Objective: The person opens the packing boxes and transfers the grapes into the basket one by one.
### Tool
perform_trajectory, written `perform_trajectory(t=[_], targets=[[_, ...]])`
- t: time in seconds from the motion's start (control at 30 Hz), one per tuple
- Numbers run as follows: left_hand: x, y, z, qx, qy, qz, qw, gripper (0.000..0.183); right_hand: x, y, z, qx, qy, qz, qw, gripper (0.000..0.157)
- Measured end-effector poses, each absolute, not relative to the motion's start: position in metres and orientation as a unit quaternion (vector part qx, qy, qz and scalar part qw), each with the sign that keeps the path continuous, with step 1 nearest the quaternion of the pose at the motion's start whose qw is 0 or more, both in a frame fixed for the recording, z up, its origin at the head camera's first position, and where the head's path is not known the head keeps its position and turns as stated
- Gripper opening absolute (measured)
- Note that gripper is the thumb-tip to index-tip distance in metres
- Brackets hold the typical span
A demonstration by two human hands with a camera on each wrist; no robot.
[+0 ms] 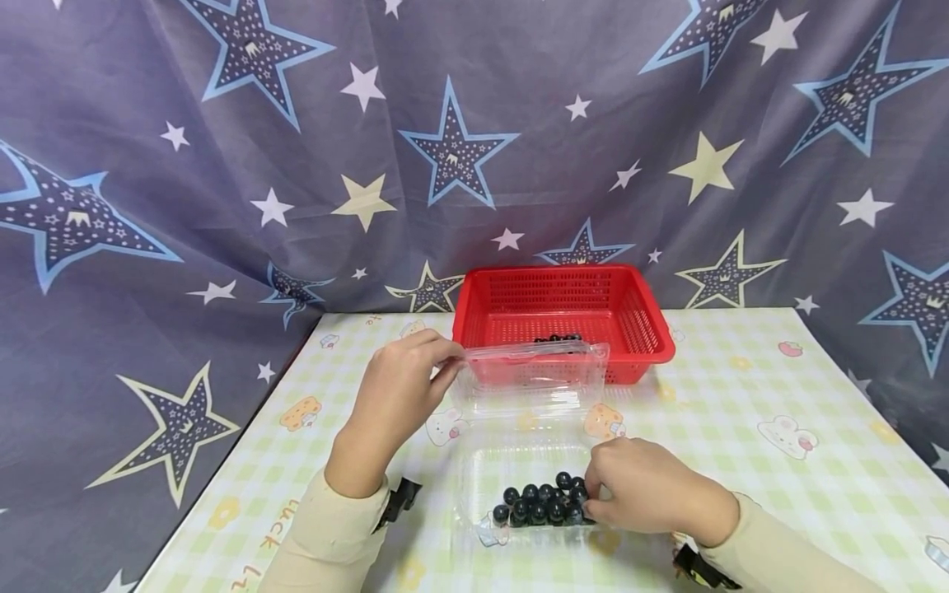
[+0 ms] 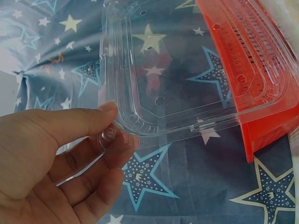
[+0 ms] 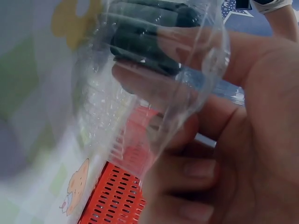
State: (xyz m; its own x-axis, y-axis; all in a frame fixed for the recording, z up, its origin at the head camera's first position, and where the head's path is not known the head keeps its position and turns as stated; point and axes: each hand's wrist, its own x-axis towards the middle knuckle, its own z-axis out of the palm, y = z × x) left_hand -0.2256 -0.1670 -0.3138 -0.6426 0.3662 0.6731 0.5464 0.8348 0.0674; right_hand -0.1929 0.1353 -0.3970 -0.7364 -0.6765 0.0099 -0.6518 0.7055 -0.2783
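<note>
The left hand [image 1: 396, 395] pinches the near-left corner of the clear plastic hinged lid [image 1: 530, 375], thumb on top and fingers beneath, as the left wrist view shows through the transparent sheet [image 2: 159, 74]. The lid stands raised, tilted back from the hand toward the far side of the table.

Below and to the right of that pinch lies the clear plastic clamshell tray [image 1: 474, 478], open on the tabletop. The right hand [image 1: 641, 494] rests at the tray's right side, fingers curled against its wall; in the right wrist view the fingers [image 3: 187, 168] press close to the clear plastic [image 3: 140, 93], but whether they actually clamp the wall or a berry cannot be told. Just left of those fingertips sits a cluster of small round dark berries [image 1: 537, 502], packed together in the near half of the tray.

Beyond the lifted lid, touching or just behind its far edge, stands a red perforated plastic basket [image 1: 638, 321], with a few dark berries [image 1: 558, 338] on its floor. Everything sits on a table under a pale green checked cloth with cartoon prints [image 1: 778, 395]. Behind hangs a grey-blue curtain patterned with stars [image 1: 222, 165]. Both forearms wear cream sleeves [image 1: 326, 535].
</note>
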Motion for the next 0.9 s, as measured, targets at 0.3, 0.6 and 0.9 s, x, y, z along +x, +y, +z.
perform_trajectory(t=[0.3, 0.6, 0.9], targets=[[-0.2252, -0.1674, -0.3126, -0.257, -0.896, -0.130, 0.339, 0.011, -0.1905, 0.1281, -0.4006, -0.334, 0.936, -0.106, 0.020, 0.011], [-0.2253, -0.1670, -0.3119, -0.257, -0.896, -0.132, 0.338, 0.012, -0.1902, 0.1287, -0.4027, -0.321, 0.938, -0.125, 0.029, 0.009], [-0.2254, -0.1667, -0.3128, -0.253, -0.897, -0.129, 0.337, 0.012, -0.1866, 0.1299, -0.3998, -0.282, 0.947, -0.154, 0.013, 0.014]])
